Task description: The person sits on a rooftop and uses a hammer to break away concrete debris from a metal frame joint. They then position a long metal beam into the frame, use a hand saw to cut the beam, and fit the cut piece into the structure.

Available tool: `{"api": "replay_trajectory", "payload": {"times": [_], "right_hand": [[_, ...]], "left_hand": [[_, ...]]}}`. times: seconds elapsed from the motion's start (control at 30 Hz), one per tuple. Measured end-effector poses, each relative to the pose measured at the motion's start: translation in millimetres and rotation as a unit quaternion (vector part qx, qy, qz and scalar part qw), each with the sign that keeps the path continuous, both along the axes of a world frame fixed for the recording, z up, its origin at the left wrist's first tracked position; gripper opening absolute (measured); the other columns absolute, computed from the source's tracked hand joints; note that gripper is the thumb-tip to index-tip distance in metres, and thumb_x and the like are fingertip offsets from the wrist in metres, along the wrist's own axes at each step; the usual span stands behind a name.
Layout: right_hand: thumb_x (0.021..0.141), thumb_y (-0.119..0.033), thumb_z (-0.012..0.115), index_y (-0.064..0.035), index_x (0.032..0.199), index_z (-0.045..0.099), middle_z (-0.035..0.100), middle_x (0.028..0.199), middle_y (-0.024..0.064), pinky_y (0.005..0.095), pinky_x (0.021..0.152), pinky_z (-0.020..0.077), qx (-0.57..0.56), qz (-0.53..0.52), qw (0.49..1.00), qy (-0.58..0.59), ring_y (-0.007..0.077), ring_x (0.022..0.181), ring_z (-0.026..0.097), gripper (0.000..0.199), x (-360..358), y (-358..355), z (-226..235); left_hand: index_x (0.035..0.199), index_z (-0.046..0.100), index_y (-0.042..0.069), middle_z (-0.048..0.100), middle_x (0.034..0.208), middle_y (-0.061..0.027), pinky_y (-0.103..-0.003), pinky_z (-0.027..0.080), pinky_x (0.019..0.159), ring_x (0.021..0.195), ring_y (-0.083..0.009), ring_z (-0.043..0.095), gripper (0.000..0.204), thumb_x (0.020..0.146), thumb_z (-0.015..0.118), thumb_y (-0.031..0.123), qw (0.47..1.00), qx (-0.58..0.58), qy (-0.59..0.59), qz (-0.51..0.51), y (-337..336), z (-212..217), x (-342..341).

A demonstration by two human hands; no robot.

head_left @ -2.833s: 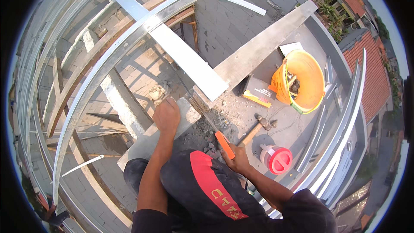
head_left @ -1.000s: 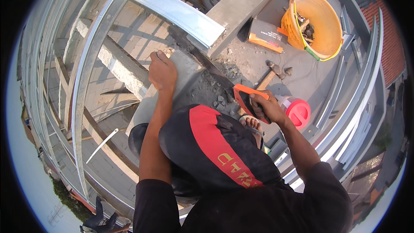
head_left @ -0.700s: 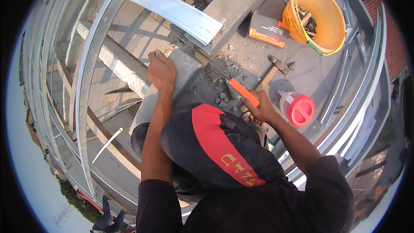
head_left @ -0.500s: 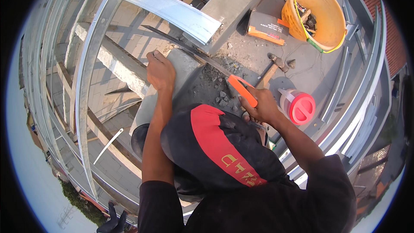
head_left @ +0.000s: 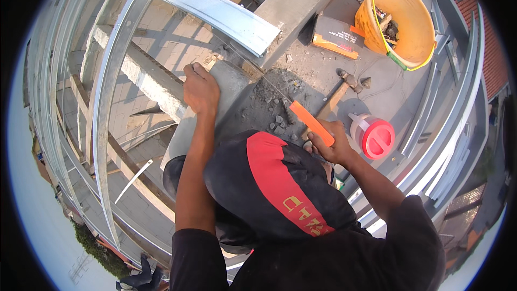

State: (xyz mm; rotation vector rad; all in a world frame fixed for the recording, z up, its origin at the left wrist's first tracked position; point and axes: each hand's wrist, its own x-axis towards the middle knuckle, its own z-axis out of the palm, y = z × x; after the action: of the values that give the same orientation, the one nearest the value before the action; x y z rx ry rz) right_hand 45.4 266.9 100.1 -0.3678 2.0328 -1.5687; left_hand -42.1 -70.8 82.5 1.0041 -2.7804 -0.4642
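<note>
Two hands: both ours, working on a concrete ledge high among metal roof framing
Left hand [head_left: 200, 87]: fingers curled over the top edge of a grey concrete block [head_left: 229, 89]; it presses there, just below the end of a flat galvanised steel channel [head_left: 215, 11]
Right hand [head_left: 329, 143]: fingers closed around the orange handle of a saw [head_left: 311, 123]; the thin blade runs up and left from the handle toward the block and the channel end; we cannot tell whether the blade touches them
Concrete ledge [head_left: 377, 83]: broken rubble lies scattered on it, between the block and the saw handle
Hammer [head_left: 339, 92]: wooden handle, lying on the ledge just beyond the right hand, head pointing away from us
Jar [head_left: 371, 136]: clear plastic with a red lid, on its side just right of the right hand
Bucket [head_left: 401, 19]: orange, farther off at the upper right, small items inside
Box [head_left: 335, 33]: dark with an orange edge, flat on the ledge just left of the bucket
Cap [head_left: 274, 183]: black with a red stripe, below the hands
</note>
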Motion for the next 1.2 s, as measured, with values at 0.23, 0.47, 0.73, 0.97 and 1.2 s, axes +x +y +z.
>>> {"api": "replay_trajectory", "payload": {"times": [0.23,0.47,0.73,0.97,1.2], "right_hand": [[0.096,-0.029,0.065,-0.0026,0.095,0.065,0.063,0.072,0.0202,0.0493,0.062,0.0496,0.139,0.043,0.989,0.015,0.0425,0.066,0.064,0.026,-6.6,-5.5,-35.6],[0.096,-0.030,0.067,-0.0016,0.087,0.062,0.061,0.069,0.0184,0.0493,0.061,0.0489,0.094,-0.008,0.989,0.114,0.0406,0.066,0.064,0.030,18.9,-11.1,-38.2],[0.098,-0.029,0.065,-0.0026,0.089,0.070,0.071,0.071,0.0045,0.0298,0.056,0.0496,-0.010,0.009,0.999,-0.042,0.0136,0.058,0.064,0.029,14.2,27.1,26.1],[0.091,-0.033,0.070,0.0000,0.083,0.061,0.057,0.064,0.0119,0.0358,0.050,0.0438,0.061,-0.135,0.925,0.351,0.0282,0.051,0.057,0.035,25.5,33.9,51.6],[0.088,-0.025,0.079,-0.0024,0.094,0.062,0.063,0.077,0.0147,0.0441,0.059,0.0505,0.273,-0.287,0.866,0.306,0.0347,0.065,0.063,0.029,-48.0,10.1,-30.1]], "left_hand": [[0.118,0.059,0.002,0.072,0.093,-0.0294,-0.058,0.051,0.083,0.093,-0.0492,0.070,0.041,0.109,0.040,0.037,1.000,0.000,-0.004,0.009,1.0,-0.8,-1.1],[0.117,0.059,0.002,0.073,0.093,-0.0293,-0.058,0.052,0.084,0.092,-0.0487,0.070,0.040,0.109,0.040,0.036,1.000,0.009,-0.020,0.011,-2.8,1.7,-4.4],[0.118,0.060,0.002,0.073,0.094,-0.0285,-0.057,0.053,0.084,0.093,-0.0484,0.071,0.042,0.109,0.040,0.037,1.000,0.011,-0.025,0.014,-0.3,1.4,-0.7],[0.116,0.064,0.005,0.074,0.095,-0.0278,-0.057,0.053,0.084,0.093,-0.0488,0.071,0.045,0.108,0.038,0.041,1.000,0.019,-0.023,0.001,-2.8,-0.3,-5.8],[0.117,0.065,0.006,0.074,0.095,-0.0269,-0.057,0.053,0.086,0.095,-0.0474,0.071,0.046,0.108,0.039,0.043,0.999,0.022,-0.029,0.012,-11.4,-8.0,1.1]]}}
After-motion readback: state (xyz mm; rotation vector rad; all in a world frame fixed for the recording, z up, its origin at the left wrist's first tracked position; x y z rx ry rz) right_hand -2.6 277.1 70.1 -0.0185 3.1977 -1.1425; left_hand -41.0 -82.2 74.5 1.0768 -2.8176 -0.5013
